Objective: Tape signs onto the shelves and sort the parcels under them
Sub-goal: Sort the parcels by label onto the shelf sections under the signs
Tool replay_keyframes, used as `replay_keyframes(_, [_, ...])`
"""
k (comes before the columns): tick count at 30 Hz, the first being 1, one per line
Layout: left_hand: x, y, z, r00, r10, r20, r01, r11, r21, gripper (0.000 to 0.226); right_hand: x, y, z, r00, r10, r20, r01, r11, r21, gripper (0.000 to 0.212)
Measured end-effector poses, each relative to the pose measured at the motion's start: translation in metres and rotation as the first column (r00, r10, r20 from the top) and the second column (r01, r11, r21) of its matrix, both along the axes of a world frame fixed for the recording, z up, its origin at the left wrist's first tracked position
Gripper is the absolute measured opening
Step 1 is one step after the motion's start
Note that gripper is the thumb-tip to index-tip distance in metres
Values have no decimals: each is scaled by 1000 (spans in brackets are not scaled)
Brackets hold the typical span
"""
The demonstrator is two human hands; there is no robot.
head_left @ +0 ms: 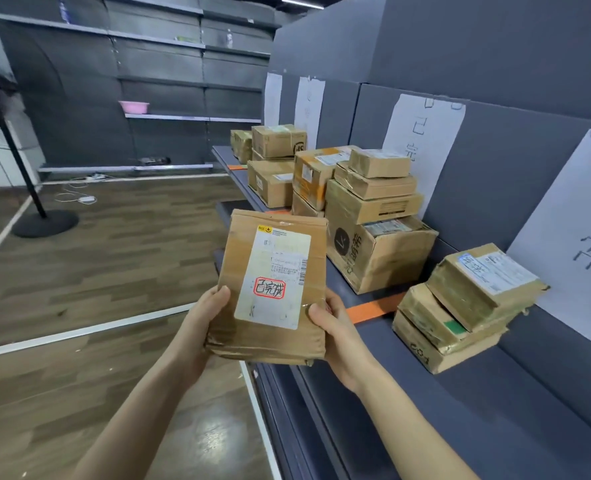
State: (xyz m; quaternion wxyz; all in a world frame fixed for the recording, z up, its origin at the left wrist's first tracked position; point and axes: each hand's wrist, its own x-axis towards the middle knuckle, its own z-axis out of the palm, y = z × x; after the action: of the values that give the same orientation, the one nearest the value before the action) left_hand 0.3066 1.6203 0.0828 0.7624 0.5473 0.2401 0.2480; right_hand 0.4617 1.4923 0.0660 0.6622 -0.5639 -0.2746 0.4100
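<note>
Gripping white-labelled brown cardboard parcel [270, 289] by lower sides with left hand [206, 315] and right hand [335, 330], fingers hidden behind. Holding it up beside grey metal shelf [495, 393]; nearest white paper sign [571, 237] cut off.

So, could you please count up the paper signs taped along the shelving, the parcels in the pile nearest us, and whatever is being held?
Paper signs: 4
Parcels in the nearest pile: 3
Held parcel, gripped by the left hand and the right hand: 1
Total: 8
</note>
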Motion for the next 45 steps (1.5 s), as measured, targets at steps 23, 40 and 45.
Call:
replay_keyframes(23, [136, 269, 2, 922, -380, 79, 383, 923, -27, 102, 71, 216, 25, 892, -448, -67, 449, 894, -1, 82])
replay_keyframes(40, [294, 318, 113, 929, -269, 255, 302, 948, -98, 23, 175, 250, 107, 381, -688, 618, 719, 640, 270, 29])
replay_keyframes(45, [348, 333, 146, 924, -308, 226, 340, 933, -121, 20, 207, 240, 124, -99, -599, 795, 756, 474, 452, 32])
